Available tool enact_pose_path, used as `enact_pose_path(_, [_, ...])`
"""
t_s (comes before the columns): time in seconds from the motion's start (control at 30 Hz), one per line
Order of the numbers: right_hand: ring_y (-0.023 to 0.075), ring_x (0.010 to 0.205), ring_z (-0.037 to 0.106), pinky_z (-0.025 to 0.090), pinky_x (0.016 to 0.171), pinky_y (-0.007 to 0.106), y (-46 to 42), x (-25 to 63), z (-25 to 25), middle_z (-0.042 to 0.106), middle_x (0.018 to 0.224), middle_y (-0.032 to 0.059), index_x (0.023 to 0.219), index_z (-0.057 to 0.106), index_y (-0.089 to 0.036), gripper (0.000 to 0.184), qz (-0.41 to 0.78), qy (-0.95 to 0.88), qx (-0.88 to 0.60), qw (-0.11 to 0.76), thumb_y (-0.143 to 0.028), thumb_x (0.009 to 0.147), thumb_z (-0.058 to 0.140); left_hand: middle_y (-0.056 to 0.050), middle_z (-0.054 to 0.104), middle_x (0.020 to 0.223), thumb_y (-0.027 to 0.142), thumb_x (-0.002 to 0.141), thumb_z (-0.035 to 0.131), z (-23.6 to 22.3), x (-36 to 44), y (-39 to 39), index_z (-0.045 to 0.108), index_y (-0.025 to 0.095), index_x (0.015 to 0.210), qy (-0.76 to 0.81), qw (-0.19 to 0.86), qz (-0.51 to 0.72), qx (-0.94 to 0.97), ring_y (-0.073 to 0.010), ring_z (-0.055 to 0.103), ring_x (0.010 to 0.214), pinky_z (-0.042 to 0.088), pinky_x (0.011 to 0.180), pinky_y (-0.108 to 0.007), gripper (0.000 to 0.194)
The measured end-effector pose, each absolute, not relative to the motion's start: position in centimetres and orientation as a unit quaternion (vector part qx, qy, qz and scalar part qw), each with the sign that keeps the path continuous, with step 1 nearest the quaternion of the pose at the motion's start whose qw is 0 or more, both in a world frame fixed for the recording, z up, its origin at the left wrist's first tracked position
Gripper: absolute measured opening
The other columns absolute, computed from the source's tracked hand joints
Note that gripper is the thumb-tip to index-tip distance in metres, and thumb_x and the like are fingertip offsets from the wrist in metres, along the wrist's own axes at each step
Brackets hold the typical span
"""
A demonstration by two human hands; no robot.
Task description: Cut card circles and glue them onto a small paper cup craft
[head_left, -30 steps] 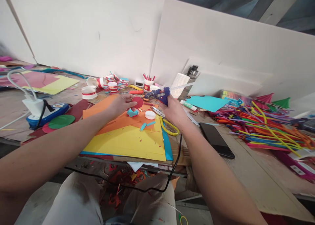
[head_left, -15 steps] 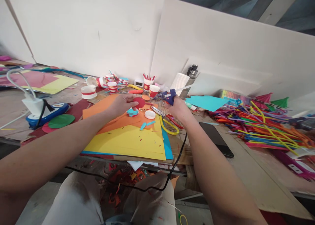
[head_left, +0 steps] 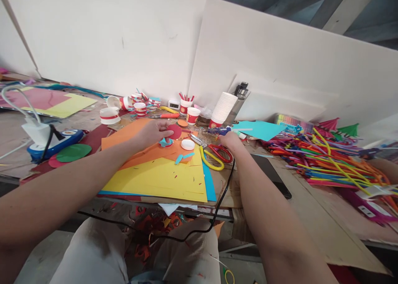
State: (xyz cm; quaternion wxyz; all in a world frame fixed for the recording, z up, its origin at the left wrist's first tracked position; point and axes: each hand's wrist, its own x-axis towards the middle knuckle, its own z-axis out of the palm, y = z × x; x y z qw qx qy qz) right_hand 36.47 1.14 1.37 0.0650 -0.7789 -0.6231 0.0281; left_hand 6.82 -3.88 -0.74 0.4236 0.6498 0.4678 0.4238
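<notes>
Between the fingertips of my left hand [head_left: 153,134] is a red paper circle [head_left: 175,131], held over the orange sheets. My right hand [head_left: 230,140] is closed on the handle of a blue hot glue gun [head_left: 222,131]. The gun lies low on its side, nozzle to the left, with a white glue stick out of its back. Below the red circle sits a small light-blue paper piece [head_left: 166,142]. A white round cup piece [head_left: 188,144] rests beside it. Yellow-handled scissors [head_left: 211,159] and red-handled scissors [head_left: 224,152] lie close to my right hand.
Orange [head_left: 124,137] and yellow sheets [head_left: 158,178] cover the table before me. Stacked paper cups [head_left: 224,106] and a bottle [head_left: 238,105] stand behind. Right are a phone [head_left: 270,174] and pipe cleaners [head_left: 336,159]; left, a power strip [head_left: 56,145]. The black cord [head_left: 221,203] hangs over the edge.
My right hand has lowered the glue gun and turned it from raised to lying flat near the table. My left hand keeps the red circle in about the same place.
</notes>
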Motion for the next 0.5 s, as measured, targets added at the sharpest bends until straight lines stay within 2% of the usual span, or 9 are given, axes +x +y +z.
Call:
enact_pose_path(0.07, [0.0268, 0.111, 0.069, 0.053, 0.088, 0.033, 1.0, 36.3, 1.2, 0.074, 0.109, 0.0211, 0.117, 0.072, -0.009, 0.036, 0.023, -0.626, -0.777, 0.067, -0.028, 0.094, 0.052, -0.008, 0.076, 0.084, 0.036, 0.073, 0.076, -0.9, 6.8, -3.7, 0.073, 0.015, 0.103, 0.464, 0.435, 0.427, 0.643, -0.0146, 0.063, 0.062, 0.043, 0.054, -0.024, 0.037])
enact_pose_path(0.2, [0.0345, 0.118, 0.064, 0.051, 0.094, 0.043, 0.1, 36.0, 1.4, 0.067, 0.121, 0.0287, 0.118, 0.07, -0.004, 0.037, 0.003, -0.62, -0.781, 0.078, -0.028, 0.093, 0.054, -0.006, 0.072, 0.075, 0.032, 0.074, 0.076, -0.5, 6.8, -4.0, 0.072, 0.014, 0.098, 0.46, 0.453, 0.458, 0.612, -0.0105, 0.056, 0.055, 0.038, 0.05, -0.023, 0.031])
enact_pose_path(0.3, [0.0404, 0.127, 0.055, 0.046, 0.099, 0.053, -1.1, 35.2, 2.0, 0.058, 0.132, 0.032, 0.125, 0.064, -0.003, 0.045, -0.064, -0.607, -0.782, 0.128, -0.03, 0.089, 0.062, -0.004, 0.068, 0.069, 0.03, 0.073, 0.077, -0.2, 6.7, -4.2, 0.07, 0.013, 0.087, 0.462, 0.462, 0.479, 0.586, -0.0097, 0.055, 0.054, 0.038, 0.051, -0.022, 0.023])
enact_pose_path(0.33, [0.0392, 0.127, 0.055, 0.046, 0.099, 0.052, -1.5, 34.8, 2.3, 0.058, 0.131, 0.0311, 0.124, 0.064, -0.004, 0.044, -0.08, -0.627, -0.759, 0.155, -0.03, 0.09, 0.063, -0.004, 0.068, 0.069, 0.03, 0.073, 0.077, -0.2, 6.7, -4.2, 0.069, 0.014, 0.086, 0.458, 0.469, 0.488, 0.576, -0.0096, 0.055, 0.055, 0.038, 0.051, -0.022, 0.022])
enact_pose_path(0.4, [0.0297, 0.113, 0.062, 0.048, 0.095, 0.043, -2.4, 33.7, 2.7, 0.066, 0.12, 0.0228, 0.111, 0.069, -0.008, 0.029, -0.036, -0.709, -0.674, 0.205, -0.027, 0.09, 0.062, -0.004, 0.068, 0.071, 0.03, 0.073, 0.077, -0.4, 6.5, -4.0, 0.068, 0.014, 0.085, 0.444, 0.487, 0.503, 0.559, -0.0095, 0.056, 0.056, 0.039, 0.051, -0.022, 0.022])
enact_pose_path(0.5, [0.0166, 0.088, 0.065, 0.049, 0.079, 0.029, -4.0, 31.7, 3.0, 0.072, 0.099, 0.007, 0.097, 0.07, -0.016, 0.013, 0.152, -0.829, -0.486, 0.229, -0.023, 0.089, 0.063, -0.004, 0.067, 0.071, 0.03, 0.073, 0.077, -0.7, 6.4, -3.7, 0.068, 0.014, 0.085, 0.432, 0.499, 0.514, 0.547, -0.0093, 0.055, 0.056, 0.039, 0.051, -0.022, 0.022])
